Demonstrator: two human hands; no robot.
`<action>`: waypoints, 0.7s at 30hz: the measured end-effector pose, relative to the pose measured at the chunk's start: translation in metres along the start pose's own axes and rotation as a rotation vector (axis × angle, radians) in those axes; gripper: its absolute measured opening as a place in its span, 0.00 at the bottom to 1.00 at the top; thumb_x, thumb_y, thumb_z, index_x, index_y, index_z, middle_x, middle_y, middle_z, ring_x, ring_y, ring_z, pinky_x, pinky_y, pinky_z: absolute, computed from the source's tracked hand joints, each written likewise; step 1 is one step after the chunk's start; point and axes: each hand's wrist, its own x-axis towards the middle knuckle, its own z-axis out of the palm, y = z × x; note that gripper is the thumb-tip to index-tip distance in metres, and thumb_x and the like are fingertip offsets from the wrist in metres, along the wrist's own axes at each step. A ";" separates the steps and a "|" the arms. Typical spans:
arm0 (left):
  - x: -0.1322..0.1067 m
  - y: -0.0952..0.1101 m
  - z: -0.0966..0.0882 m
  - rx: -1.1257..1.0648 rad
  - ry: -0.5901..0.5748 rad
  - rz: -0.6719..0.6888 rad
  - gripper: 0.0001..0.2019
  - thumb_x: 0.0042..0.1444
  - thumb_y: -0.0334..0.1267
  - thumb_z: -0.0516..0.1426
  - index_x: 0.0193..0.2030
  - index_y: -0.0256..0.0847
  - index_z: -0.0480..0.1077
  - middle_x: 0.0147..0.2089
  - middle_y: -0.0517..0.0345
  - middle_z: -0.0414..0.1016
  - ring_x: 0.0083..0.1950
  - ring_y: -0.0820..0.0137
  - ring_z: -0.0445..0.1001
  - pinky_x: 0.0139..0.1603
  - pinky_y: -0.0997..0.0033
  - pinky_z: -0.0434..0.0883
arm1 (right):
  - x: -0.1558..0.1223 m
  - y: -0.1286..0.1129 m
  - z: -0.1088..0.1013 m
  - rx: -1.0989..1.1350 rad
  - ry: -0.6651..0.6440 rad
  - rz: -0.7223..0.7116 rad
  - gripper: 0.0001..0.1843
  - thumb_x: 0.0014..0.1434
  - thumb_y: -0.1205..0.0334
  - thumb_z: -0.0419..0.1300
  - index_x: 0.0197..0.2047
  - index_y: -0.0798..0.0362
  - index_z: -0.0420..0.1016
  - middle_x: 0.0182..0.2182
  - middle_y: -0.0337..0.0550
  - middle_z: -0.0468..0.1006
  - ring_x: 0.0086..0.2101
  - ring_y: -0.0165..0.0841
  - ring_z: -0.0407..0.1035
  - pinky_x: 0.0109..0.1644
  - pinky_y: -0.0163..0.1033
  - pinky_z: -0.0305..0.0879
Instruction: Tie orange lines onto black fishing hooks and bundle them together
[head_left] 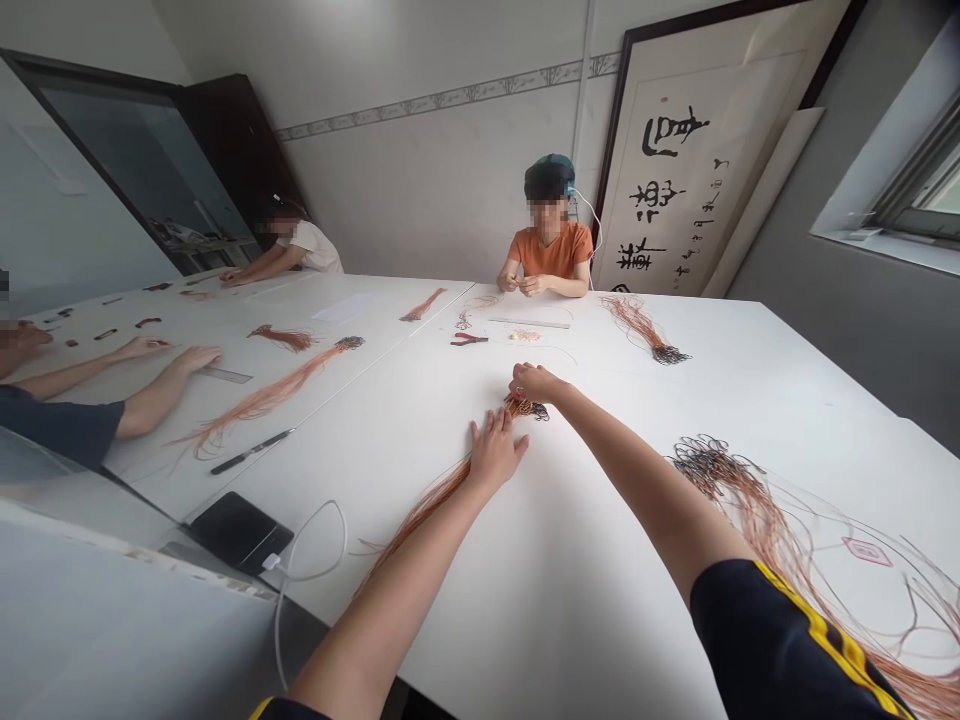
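A bundle of thin copper-coloured strands lies slantwise on the white table, its far end gathered into dark loops. My left hand rests flat across the bundle just short of those loops, fingers spread and palm down. At the looped end, my right hand is closed with its fingers curled together. Something small and reddish shows under its fingertips, too small to name. Part of the bundle is hidden beneath my left hand and forearm.
On the right lies a larger loose bundle; another bundle is farther back. Pliers and a ruler lie before a person in orange. A co-worker's arms reach in from the left. A cabled black device sits near left.
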 end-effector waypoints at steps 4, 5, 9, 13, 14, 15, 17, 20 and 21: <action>-0.001 0.001 -0.002 -0.010 -0.006 -0.010 0.24 0.69 0.47 0.61 0.67 0.41 0.70 0.69 0.44 0.70 0.67 0.54 0.73 0.66 0.41 0.74 | 0.001 0.000 -0.003 -0.034 -0.030 -0.007 0.16 0.72 0.55 0.63 0.59 0.52 0.77 0.60 0.51 0.77 0.55 0.42 0.75 0.60 0.55 0.75; -0.001 0.001 -0.002 -0.013 -0.006 -0.011 0.24 0.69 0.47 0.61 0.67 0.41 0.70 0.70 0.44 0.70 0.67 0.53 0.73 0.67 0.41 0.74 | 0.001 -0.001 -0.003 -0.041 -0.037 -0.010 0.16 0.72 0.55 0.64 0.59 0.52 0.77 0.59 0.51 0.77 0.55 0.42 0.75 0.60 0.55 0.75; -0.002 0.001 -0.001 -0.022 0.010 -0.008 0.24 0.69 0.47 0.61 0.67 0.41 0.70 0.69 0.44 0.70 0.67 0.54 0.73 0.66 0.41 0.74 | 0.003 -0.003 -0.003 -0.060 -0.059 -0.023 0.16 0.72 0.55 0.64 0.59 0.53 0.77 0.59 0.51 0.77 0.55 0.42 0.75 0.60 0.55 0.75; -0.003 0.001 -0.002 -0.028 0.044 0.008 0.24 0.69 0.47 0.61 0.67 0.41 0.69 0.70 0.44 0.70 0.67 0.53 0.73 0.67 0.41 0.73 | 0.003 -0.002 -0.003 -0.049 -0.062 -0.023 0.15 0.73 0.55 0.63 0.58 0.52 0.77 0.59 0.51 0.77 0.54 0.41 0.75 0.59 0.53 0.76; -0.003 0.001 -0.002 -0.031 0.051 0.019 0.24 0.69 0.47 0.61 0.68 0.41 0.69 0.71 0.44 0.69 0.68 0.53 0.72 0.67 0.40 0.73 | 0.002 -0.001 -0.003 -0.045 -0.061 -0.018 0.15 0.73 0.55 0.63 0.58 0.52 0.77 0.59 0.51 0.77 0.54 0.41 0.75 0.59 0.53 0.76; -0.004 0.001 -0.002 -0.034 0.057 0.034 0.24 0.69 0.46 0.61 0.68 0.42 0.69 0.71 0.44 0.68 0.69 0.53 0.72 0.68 0.40 0.72 | 0.001 0.000 -0.003 -0.039 -0.060 -0.012 0.15 0.73 0.55 0.63 0.58 0.52 0.77 0.59 0.51 0.77 0.54 0.41 0.75 0.59 0.53 0.76; -0.004 0.001 -0.002 -0.040 0.064 0.070 0.24 0.69 0.46 0.61 0.69 0.43 0.68 0.73 0.44 0.67 0.70 0.52 0.70 0.69 0.39 0.71 | -0.001 0.002 -0.003 -0.025 -0.055 -0.001 0.15 0.73 0.55 0.63 0.58 0.52 0.77 0.59 0.51 0.77 0.53 0.41 0.76 0.58 0.52 0.76; -0.005 0.000 -0.002 -0.043 0.064 0.096 0.24 0.69 0.45 0.61 0.69 0.43 0.69 0.74 0.44 0.66 0.71 0.52 0.69 0.71 0.38 0.70 | -0.003 0.003 -0.002 0.002 -0.043 0.012 0.15 0.73 0.55 0.63 0.58 0.52 0.77 0.59 0.51 0.77 0.53 0.40 0.76 0.57 0.51 0.77; -0.005 0.000 -0.001 -0.042 0.062 0.096 0.23 0.69 0.45 0.61 0.68 0.43 0.69 0.74 0.44 0.66 0.71 0.52 0.69 0.71 0.38 0.69 | -0.003 0.003 -0.002 0.010 -0.041 0.015 0.15 0.73 0.55 0.63 0.58 0.52 0.77 0.58 0.51 0.77 0.53 0.40 0.76 0.56 0.51 0.77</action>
